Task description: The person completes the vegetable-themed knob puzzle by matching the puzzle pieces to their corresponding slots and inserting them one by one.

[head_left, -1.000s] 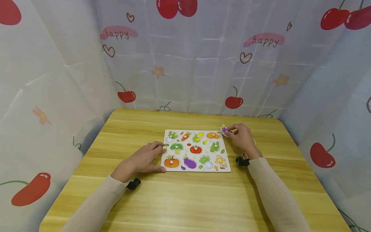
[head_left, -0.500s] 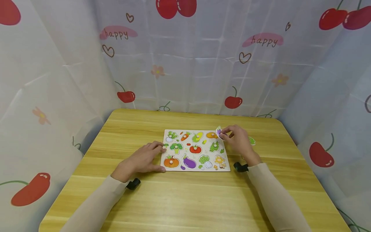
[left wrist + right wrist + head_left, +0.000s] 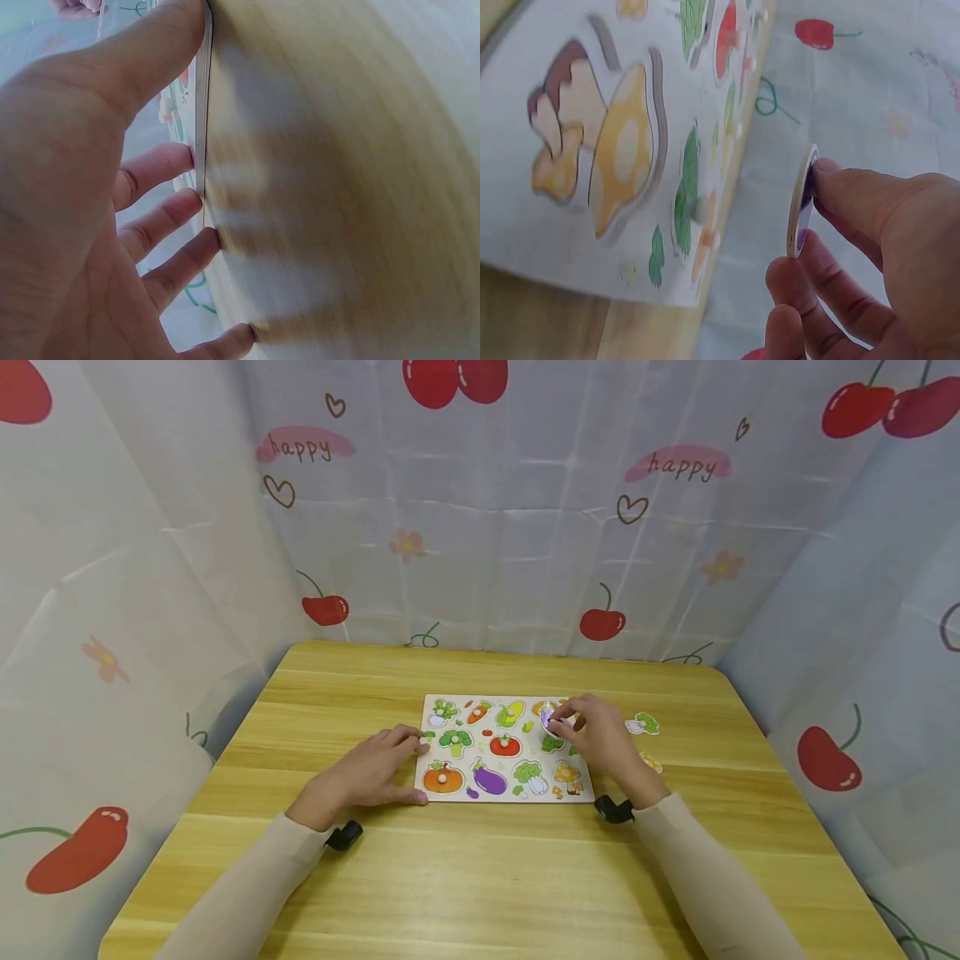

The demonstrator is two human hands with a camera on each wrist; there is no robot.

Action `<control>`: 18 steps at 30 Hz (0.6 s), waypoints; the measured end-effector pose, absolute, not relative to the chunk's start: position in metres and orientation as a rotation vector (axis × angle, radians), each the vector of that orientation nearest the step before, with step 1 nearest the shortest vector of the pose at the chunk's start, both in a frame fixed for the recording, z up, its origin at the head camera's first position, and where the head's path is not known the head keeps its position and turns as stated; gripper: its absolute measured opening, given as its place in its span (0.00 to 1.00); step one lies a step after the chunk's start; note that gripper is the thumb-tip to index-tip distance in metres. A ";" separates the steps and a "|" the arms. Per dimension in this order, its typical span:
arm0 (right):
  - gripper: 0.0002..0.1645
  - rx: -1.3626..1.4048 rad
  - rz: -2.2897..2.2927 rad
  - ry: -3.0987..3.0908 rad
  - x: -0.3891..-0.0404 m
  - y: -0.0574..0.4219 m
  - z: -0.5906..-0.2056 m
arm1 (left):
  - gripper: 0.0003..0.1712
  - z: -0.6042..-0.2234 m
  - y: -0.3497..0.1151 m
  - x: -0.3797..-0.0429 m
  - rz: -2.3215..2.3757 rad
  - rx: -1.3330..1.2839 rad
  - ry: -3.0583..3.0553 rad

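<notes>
A white vegetable puzzle board (image 3: 531,748) lies flat on the table, with several knobbed pieces seated in it. My right hand (image 3: 606,739) pinches an eggplant puzzle piece (image 3: 548,718) between thumb and fingers, over the board's back right part. In the right wrist view that eggplant piece (image 3: 801,204) is seen nearly edge-on, apart from the board. The printed eggplant shape (image 3: 491,778) shows at the board's front middle. My left hand (image 3: 375,768) rests at the left edge, thumb by the front corner. Its extended fingertips (image 3: 180,156) touch the edge and the table beside it.
Right of the board lie a bok choy piece (image 3: 643,723) and a mushroom piece (image 3: 651,762), the latter partly covered by my right wrist. A printed curtain (image 3: 480,543) stands behind the wooden table (image 3: 480,877) and along both sides.
My right hand has carried the eggplant piece leftward and toward me, from the board's back right corner to over the board. The bok choy and mushroom pieces have come into view. My left hand stays put.
</notes>
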State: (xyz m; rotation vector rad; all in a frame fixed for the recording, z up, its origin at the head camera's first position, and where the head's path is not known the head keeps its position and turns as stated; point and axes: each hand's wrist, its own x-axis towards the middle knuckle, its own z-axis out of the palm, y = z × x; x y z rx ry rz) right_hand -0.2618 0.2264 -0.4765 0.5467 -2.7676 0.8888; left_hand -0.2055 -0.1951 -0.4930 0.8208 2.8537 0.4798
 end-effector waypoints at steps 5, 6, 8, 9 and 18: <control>0.08 0.595 0.843 -2.786 -0.254 0.214 -0.478 | 0.53 -0.493 -0.195 -0.206 0.483 0.821 2.854; 0.08 0.604 0.835 -2.789 -0.252 0.212 -0.478 | 0.53 -0.494 -0.195 -0.206 0.482 0.821 2.855; 0.07 0.629 0.827 -2.792 -0.249 0.207 -0.480 | 0.53 -0.494 -0.196 -0.206 0.483 0.819 2.855; 0.07 0.644 0.824 -2.791 -0.247 0.205 -0.481 | 0.53 -0.495 -0.196 -0.206 0.484 0.817 2.853; 0.05 0.686 0.835 -2.865 -0.230 0.182 -0.485 | 0.53 -0.497 -0.197 -0.207 0.486 0.825 2.856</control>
